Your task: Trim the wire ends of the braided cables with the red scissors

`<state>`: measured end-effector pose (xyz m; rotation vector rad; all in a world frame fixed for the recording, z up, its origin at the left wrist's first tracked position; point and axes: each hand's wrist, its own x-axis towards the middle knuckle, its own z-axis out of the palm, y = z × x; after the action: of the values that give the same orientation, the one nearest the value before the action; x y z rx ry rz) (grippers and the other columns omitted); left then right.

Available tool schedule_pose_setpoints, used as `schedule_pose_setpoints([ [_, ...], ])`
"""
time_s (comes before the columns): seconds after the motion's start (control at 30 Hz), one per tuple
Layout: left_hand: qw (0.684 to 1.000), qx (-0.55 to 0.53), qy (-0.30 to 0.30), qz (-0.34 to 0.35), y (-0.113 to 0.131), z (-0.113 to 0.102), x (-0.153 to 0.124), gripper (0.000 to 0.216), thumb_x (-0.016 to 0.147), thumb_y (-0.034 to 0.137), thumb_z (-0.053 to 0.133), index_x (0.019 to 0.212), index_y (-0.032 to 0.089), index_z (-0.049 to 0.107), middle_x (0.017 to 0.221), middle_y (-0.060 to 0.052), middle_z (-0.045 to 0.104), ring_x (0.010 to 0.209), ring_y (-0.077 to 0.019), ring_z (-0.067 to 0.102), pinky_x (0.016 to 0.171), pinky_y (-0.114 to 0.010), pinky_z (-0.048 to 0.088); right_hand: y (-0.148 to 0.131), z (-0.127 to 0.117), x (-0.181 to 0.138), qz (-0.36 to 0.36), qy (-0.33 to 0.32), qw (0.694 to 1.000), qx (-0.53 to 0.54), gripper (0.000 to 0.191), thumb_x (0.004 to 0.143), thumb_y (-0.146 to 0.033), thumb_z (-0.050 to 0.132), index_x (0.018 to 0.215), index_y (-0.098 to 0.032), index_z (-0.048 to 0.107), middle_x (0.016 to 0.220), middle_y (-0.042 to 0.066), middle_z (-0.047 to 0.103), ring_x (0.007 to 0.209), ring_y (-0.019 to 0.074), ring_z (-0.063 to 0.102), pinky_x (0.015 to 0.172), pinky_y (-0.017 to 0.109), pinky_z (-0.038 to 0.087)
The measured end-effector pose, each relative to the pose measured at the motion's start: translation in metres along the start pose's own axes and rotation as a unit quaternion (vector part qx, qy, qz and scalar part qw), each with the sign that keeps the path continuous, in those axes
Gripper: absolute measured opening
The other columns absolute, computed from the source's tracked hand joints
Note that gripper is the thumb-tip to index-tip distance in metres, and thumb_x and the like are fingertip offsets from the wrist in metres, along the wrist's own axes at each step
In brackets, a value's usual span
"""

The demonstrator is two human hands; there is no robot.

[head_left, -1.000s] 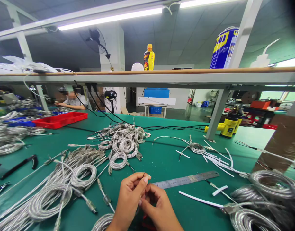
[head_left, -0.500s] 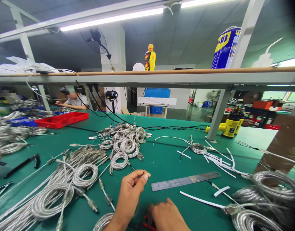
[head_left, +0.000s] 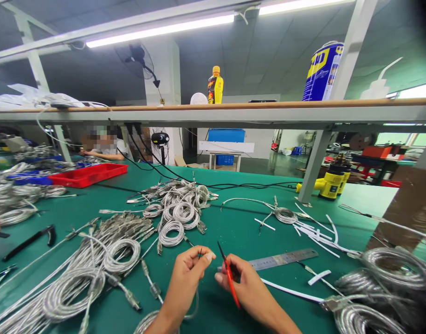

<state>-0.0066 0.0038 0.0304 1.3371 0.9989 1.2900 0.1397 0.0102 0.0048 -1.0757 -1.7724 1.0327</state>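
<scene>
My left hand [head_left: 188, 273] is closed in a pinch around the end of a thin cable [head_left: 198, 297]. A short dark wire tip shows above the fingers, and the cable hangs down below the palm. Just to the right, my right hand [head_left: 242, 280] grips a slim red-handled tool [head_left: 230, 280] with a dark pointed tip. That tip points up and stands a little apart from my left fingertips. Whether the tool is tweezers or a cutter I cannot tell. Partly behind my right hand lies a steel ruler [head_left: 286, 260].
Coiled clear-jacketed USB cables [head_left: 178, 213] lie in heaps at centre and left, with more coils [head_left: 369, 306] at right. White tubing pieces [head_left: 317, 236] lie beyond the ruler. A red tray [head_left: 87, 175], black-handled tool [head_left: 28, 243] and shelf post [head_left: 315, 162] stand around. Another person [head_left: 110, 146] sits at back left.
My right hand has risen from low beside the table's near edge, bringing the red-handled tool up beside my left hand. The left hand stays nearly in place, still pinching the cable.
</scene>
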Motion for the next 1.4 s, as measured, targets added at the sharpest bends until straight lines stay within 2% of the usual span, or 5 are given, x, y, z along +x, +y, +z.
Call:
schedule_pose_setpoints([
  [0.2,1.0,-0.001,-0.006,0.004,-0.001,-0.001,0.001,0.021,0.069,0.034,0.053,0.065,0.014,0.055,0.044,0.009,0.022,0.041,-0.0052,0.015,0.038,-0.019,0.011,-0.006,0.002,-0.004,0.0,0.013,0.999,-0.031,0.032,0.066,-0.042,0.054,0.055,-0.019,0.036,0.054,-0.007,0.029,0.052,0.0087,0.025,0.048,0.019,0.023],
  [0.47,1.0,0.009,-0.008,0.021,0.002,0.0,0.0,0.021,0.071,0.033,0.051,0.066,0.013,0.053,0.046,0.009,0.02,0.042,-0.0053,0.015,0.039,-0.019,0.011,-0.008,0.001,-0.003,-0.019,0.07,0.994,-0.087,0.033,0.063,-0.045,0.056,0.051,-0.018,0.041,0.048,-0.007,0.033,0.049,0.0088,0.027,0.045,0.02,0.019],
  [0.63,1.0,0.007,-0.003,0.021,0.002,0.0,-0.003,0.021,0.071,0.033,0.052,0.065,0.013,0.053,0.046,0.009,0.021,0.042,-0.0053,0.015,0.039,-0.019,0.011,-0.011,0.001,-0.003,-0.015,0.066,0.984,-0.165,0.033,0.067,-0.041,0.054,0.051,-0.019,0.036,0.047,-0.007,0.032,0.048,0.0086,0.027,0.045,0.021,0.018],
  [0.9,0.999,0.024,-0.01,0.03,0.003,0.001,-0.002,0.02,0.074,0.031,0.05,0.066,0.013,0.052,0.048,0.008,0.023,0.044,-0.0055,0.016,0.04,-0.018,0.014,-0.013,-0.003,-0.004,-0.014,0.073,0.961,-0.268,0.034,0.069,-0.045,0.049,0.052,-0.018,0.036,0.049,-0.005,0.041,0.055,0.011,0.037,0.048,0.02,0.021],
  [1.4,0.999,0.035,-0.008,0.033,0.003,0.001,-0.003,0.018,0.074,0.029,0.05,0.066,0.013,0.052,0.051,0.007,0.029,0.045,-0.0048,0.018,0.041,-0.016,0.018,-0.01,-0.003,-0.002,-0.017,0.069,0.945,-0.319,0.035,0.07,-0.041,0.048,0.049,-0.017,0.034,0.046,-0.006,0.037,0.053,0.0095,0.032,0.05,0.02,0.021],
])
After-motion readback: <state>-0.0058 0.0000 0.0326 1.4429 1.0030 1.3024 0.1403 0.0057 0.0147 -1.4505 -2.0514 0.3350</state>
